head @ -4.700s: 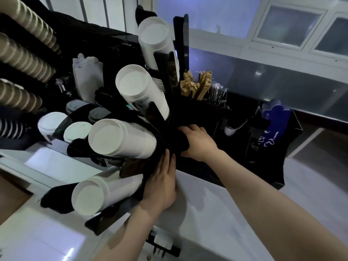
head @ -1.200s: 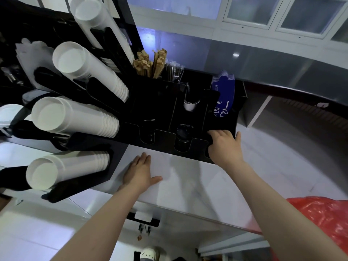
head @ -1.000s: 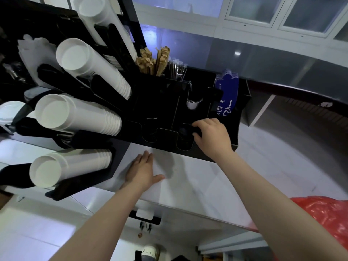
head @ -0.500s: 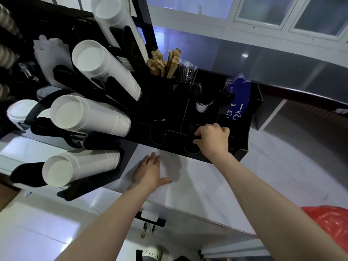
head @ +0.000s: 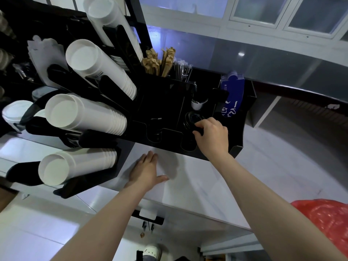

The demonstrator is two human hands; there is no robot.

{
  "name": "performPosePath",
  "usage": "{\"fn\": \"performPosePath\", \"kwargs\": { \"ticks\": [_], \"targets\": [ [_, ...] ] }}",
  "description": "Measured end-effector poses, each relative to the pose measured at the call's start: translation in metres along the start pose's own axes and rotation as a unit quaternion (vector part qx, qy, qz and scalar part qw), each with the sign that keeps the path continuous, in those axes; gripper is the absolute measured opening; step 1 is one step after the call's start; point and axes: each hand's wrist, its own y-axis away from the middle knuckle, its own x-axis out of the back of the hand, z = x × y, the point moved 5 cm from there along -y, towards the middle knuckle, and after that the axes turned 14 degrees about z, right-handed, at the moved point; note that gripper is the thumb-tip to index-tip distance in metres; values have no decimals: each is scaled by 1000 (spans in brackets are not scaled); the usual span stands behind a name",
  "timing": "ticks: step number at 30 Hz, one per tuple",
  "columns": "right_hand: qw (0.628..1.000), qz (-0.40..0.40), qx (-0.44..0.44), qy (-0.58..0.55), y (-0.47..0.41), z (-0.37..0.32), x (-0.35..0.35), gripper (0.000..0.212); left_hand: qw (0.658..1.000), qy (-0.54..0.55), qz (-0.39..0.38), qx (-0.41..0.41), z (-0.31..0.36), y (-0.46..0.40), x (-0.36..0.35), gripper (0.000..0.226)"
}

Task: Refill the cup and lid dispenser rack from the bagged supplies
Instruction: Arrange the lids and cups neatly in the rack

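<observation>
Lower centre of frame: white shoe point(head: 152, 250) on the floor, below the counter edge.

Lower right corner: red plastic bag point(head: 327, 215), crinkled, partly cut off by the frame edge.

Centre: white counter point(head: 197, 185), smooth and glossy.

Left hand point(head: 146, 171), centre: laid flat, palm down on the counter, fingers straight and together, thumb out to the side. Holds nothing.

Right hand point(head: 212, 136), right of centre: reaching into the front edge of the dispenser rack point(head: 163, 102), fingers curled and pinching a dark lid point(head: 193, 119) at a round front slot. How firmly it is gripped cannot be told.

Dispenser rack, black, centre to upper left, standing on the counter. Four slanted tubes of white paper cups, open mouths toward the camera: lowest stack point(head: 75, 167) at lower left, second stack point(head: 84, 114) above it, third stack point(head: 99, 66) higher, top stack point(head: 111, 23) at upper left.

Rear compartments, upper centre: brown paper sticks point(head: 160, 62), wrapped straws point(head: 182, 69) just beside them. Blue printed sleeves point(head: 232, 95) in the right end compartment.

Far left: white lids point(head: 15, 113), partly hidden.
</observation>
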Motion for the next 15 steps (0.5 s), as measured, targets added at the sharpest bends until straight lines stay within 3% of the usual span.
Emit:
{"fn": "performPosePath", "kwargs": {
  "ticks": [5, 8, 11, 15],
  "targets": [
    [999, 15, 4, -47, 2, -3, 10, 26, 1000, 9, 7, -1, 1, 0, 6, 85],
    [997, 32, -2, -70, 6, 0, 17, 25, 988, 101, 118, -4, 13, -1, 28, 52],
    [995, 47, 1, -93, 11, -3, 22, 24, 923, 319, 208, 54, 37, -3, 62, 39],
    [990, 57, 11, -126, 14, -14, 26, 23, 802, 548, 195, 134, 62, -16, 87, 24]
  ]
}}
